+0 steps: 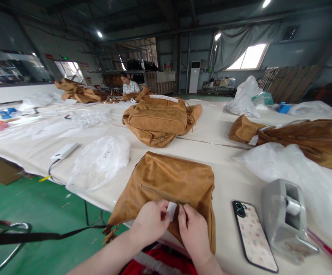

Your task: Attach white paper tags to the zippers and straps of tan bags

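A tan suede bag [168,179] lies flat at the near edge of the long white table [211,152]. My left hand [150,221] and my right hand [194,231] rest on its lower front, by the end of a slanted zipper [160,193]. Between the fingertips of both hands sits a small white slip [171,210], pinched from the left by my left hand. My right hand's fingers are pressed together at the zipper's end, right beside the slip.
A phone [254,240] lies face down right of the bag, next to a grey tape dispenser [286,219]. Clear plastic bags [99,162] and more tan bags [160,120] are spread over the table. A person sits at the far end [130,86]. A white power bank [64,151] lies left.
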`<state>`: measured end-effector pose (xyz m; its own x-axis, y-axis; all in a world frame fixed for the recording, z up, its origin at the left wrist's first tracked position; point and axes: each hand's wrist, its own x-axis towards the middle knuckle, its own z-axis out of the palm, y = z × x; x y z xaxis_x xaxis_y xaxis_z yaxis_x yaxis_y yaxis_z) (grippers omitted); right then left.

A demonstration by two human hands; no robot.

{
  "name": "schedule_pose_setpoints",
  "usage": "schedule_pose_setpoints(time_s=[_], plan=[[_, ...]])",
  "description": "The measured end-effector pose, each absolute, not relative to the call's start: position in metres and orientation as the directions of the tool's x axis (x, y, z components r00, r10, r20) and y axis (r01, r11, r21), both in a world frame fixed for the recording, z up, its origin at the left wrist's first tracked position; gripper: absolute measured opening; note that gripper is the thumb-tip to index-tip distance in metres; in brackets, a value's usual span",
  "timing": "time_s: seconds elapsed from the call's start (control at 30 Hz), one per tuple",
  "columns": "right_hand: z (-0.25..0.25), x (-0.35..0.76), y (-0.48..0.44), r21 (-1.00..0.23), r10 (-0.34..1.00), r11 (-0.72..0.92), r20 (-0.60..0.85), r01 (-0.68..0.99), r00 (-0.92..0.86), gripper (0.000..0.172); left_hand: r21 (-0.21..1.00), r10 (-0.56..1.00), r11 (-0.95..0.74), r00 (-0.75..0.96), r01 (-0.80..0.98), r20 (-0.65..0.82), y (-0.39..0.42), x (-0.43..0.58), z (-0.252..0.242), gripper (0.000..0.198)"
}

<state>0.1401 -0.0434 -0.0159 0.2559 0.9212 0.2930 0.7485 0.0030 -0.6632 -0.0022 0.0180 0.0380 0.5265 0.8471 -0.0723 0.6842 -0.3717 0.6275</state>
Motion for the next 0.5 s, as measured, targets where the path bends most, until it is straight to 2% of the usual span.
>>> schedule_pose_setpoints(time_s=[0.23,0.5], plan=[[-0.013,0.136,-0.045,-0.603,0.950,-0.002,0.247,0.798,0.189,0.021,0.783,0.799,-0.353,0.600,0.512,-0.032,0.021,0.007,0.026,0.023],[-0.013,0.133,-0.044,-0.489,0.952,-0.018,0.258,0.872,0.165,0.018,0.813,0.838,-0.283,0.543,0.509,-0.049,0.025,0.016,0.012,0.029]])
